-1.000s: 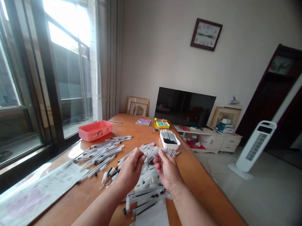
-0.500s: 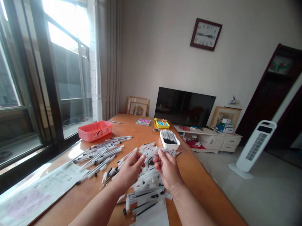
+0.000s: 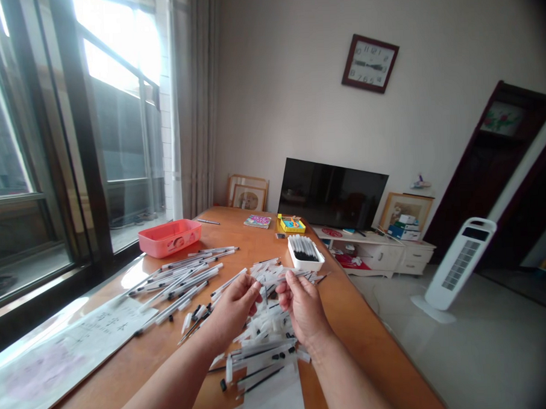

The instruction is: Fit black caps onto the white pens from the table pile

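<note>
Above a pile of loose pen parts (image 3: 263,328), my left hand (image 3: 241,301) is closed in a pinch, thumb against the fingers. My right hand (image 3: 302,303) faces it a short way off, likewise pinched. Something small and pale seems to sit at the fingertips, but it blends with the clear tubes behind and I cannot make it out. The pile holds clear barrels, black caps and thin dark refills. To the left of my left hand lies a spread of assembled-looking pens (image 3: 181,278). Beyond my right hand stands a white box (image 3: 309,264) filled with black-tipped pens.
A red plastic basket (image 3: 168,240) stands at the table's left edge, behind a paper booklet (image 3: 71,358). A white sheet (image 3: 281,397) lies under the nearest parts. Farther back are a purple booklet (image 3: 257,221) and a yellow box (image 3: 292,226). The table's right edge (image 3: 382,320) drops to the floor.
The view has shifted very slightly. Both hands keep almost the same pinched pose over the pile, and nothing on the table has visibly moved.
</note>
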Demonstrator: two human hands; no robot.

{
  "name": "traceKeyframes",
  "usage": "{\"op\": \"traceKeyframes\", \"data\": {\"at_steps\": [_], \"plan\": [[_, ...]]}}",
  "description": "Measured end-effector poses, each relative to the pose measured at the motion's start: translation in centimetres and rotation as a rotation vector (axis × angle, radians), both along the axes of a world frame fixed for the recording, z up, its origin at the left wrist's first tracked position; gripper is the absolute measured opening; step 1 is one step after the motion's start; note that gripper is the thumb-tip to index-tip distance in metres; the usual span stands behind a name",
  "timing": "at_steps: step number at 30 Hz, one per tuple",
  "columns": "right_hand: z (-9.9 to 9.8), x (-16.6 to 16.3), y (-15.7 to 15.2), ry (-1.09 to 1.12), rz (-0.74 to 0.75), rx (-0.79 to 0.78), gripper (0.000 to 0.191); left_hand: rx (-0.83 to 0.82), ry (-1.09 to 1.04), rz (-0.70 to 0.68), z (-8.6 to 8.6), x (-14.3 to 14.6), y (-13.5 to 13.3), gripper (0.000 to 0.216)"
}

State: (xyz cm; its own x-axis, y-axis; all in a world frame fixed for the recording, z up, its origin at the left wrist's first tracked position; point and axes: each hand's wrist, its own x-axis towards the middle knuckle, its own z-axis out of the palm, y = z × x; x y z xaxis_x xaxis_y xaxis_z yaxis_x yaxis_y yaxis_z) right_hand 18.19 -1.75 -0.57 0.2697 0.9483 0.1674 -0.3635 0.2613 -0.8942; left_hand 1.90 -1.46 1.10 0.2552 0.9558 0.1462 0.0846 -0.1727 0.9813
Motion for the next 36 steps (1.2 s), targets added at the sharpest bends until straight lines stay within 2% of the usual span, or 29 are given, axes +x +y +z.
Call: {"op": "traceKeyframes", "data": {"at_steps": [6,11,16,21,26,32,36], "plan": [[0.09,0.00,-0.15,-0.001,0.033,0.007,0.040,-0.040,0.031,0.001,-0.26,-0.05,0.18,0.055],[-0.10,0.05,-0.04,0.004,0.012,0.002,0.041,-0.029,-0.014,-0.022,-0.14,-0.07,0.01,0.045],[-0.19,-0.03,0.01,0.006,0.031,-0.011,0.043,-0.061,0.024,-0.027,-0.27,-0.10,0.14,0.053],[-0.23,0.10,0.11,0.005,0.006,-0.004,0.041,-0.035,-0.036,-0.031,-0.54,-0.15,0.29,0.042],[-0.08,0.01,0.00,0.007,0.016,-0.020,0.042,-0.096,0.013,-0.014,-0.78,-0.17,0.45,0.052],[-0.24,0.20,0.10,-0.001,-0.004,-0.017,0.039,-0.029,-0.027,-0.027,-0.64,-0.08,0.45,0.045],[-0.33,0.25,0.11,-0.020,0.001,-0.025,0.039,-0.075,0.003,-0.028,-0.69,-0.19,0.39,0.055]]}}
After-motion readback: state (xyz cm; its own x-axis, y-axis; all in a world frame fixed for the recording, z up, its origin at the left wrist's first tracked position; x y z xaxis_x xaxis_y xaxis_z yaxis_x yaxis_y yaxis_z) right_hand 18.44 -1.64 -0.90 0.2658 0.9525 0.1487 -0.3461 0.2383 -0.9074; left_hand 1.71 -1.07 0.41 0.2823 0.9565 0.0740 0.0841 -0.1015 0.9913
